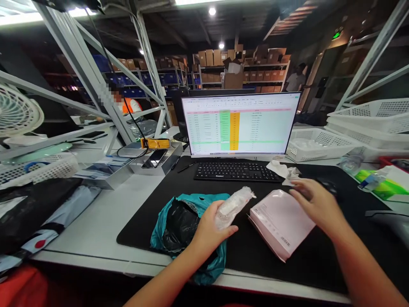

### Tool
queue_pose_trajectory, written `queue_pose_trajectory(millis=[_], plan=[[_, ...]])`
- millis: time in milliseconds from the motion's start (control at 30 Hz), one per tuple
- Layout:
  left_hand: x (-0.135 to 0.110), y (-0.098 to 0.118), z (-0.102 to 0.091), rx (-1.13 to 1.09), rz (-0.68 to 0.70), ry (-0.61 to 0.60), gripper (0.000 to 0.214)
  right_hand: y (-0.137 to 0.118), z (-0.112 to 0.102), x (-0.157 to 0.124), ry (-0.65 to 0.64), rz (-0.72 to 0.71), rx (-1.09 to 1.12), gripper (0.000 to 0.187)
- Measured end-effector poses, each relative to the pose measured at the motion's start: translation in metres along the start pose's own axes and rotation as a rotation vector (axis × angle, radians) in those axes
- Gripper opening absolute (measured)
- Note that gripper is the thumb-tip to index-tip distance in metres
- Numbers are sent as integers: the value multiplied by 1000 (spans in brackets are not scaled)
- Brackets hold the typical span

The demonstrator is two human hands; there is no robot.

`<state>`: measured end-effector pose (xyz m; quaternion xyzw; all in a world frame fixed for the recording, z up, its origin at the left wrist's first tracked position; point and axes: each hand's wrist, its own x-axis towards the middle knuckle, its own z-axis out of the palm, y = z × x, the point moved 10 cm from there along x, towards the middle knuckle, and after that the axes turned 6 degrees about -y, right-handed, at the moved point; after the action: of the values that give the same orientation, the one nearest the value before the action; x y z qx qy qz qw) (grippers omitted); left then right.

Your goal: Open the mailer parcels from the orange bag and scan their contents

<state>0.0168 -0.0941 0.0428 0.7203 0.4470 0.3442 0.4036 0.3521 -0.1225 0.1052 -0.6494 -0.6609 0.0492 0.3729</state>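
Observation:
My left hand (pixel 211 226) is closed around a small bundle wrapped in clear plastic (pixel 234 207), held above the desk mat (pixel 147 204). What lies inside the wrap cannot be made out. Under that forearm is an opened teal plastic bag (pixel 159 226) with black plastic (pixel 180 224) showing in its mouth. To the right rests a pale pink box (pixel 281 224) with a barcode and small print. Over the box's far right corner hovers my right hand (pixel 315 200), thumb and fingers apart. Just beyond its fingertips is crumpled white tissue (pixel 289 174).
A keyboard (pixel 236 170) and a monitor (pixel 241 125) with a spreadsheet stand behind the mat. White baskets (pixel 319 145) are at the right, near a scanner-like grey device (pixel 388 221). Bagged parcels (pixel 41 221) lie left. A person in an orange vest (pixel 129 105) is beyond the frame.

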Motion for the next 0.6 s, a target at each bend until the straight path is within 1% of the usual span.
queue_pose_trajectory(millis=[33,67,100,133,167,200,233,267,300,367,433,467,500,600], plan=[[-1,-3,-5,55,-14,15,63,33,-12,-5,31,46,-223,46],[-2,-6,-8,102,-21,19,63,70,-17,-13,15,111,-399,49],[-3,-9,-10,138,-22,19,62,110,-18,-23,-35,207,-531,51],[-4,-12,-11,165,-18,15,58,149,-14,-35,-111,302,-621,51],[-5,-15,-12,183,-8,9,54,180,-7,-48,-199,360,-666,53],[-6,-18,-12,195,4,6,50,200,2,-60,-272,365,-671,54],[-8,-21,-11,201,20,1,46,213,11,-71,-338,363,-676,56],[-10,-24,-10,203,37,-6,43,218,17,-79,-371,354,-680,59],[-13,-26,-10,200,53,-9,41,216,20,-84,-371,339,-685,60],[-19,-31,-11,173,68,1,39,200,20,-85,-321,303,-681,61],[-23,-35,-13,147,66,21,35,179,19,-79,-275,266,-626,58],[-25,-35,-14,146,68,35,33,173,19,-75,-272,264,-583,55],[-26,-34,-15,153,77,48,30,171,21,-72,-286,281,-537,52],[-28,-26,-15,182,127,84,21,179,18,-62,-302,348,-450,42]])
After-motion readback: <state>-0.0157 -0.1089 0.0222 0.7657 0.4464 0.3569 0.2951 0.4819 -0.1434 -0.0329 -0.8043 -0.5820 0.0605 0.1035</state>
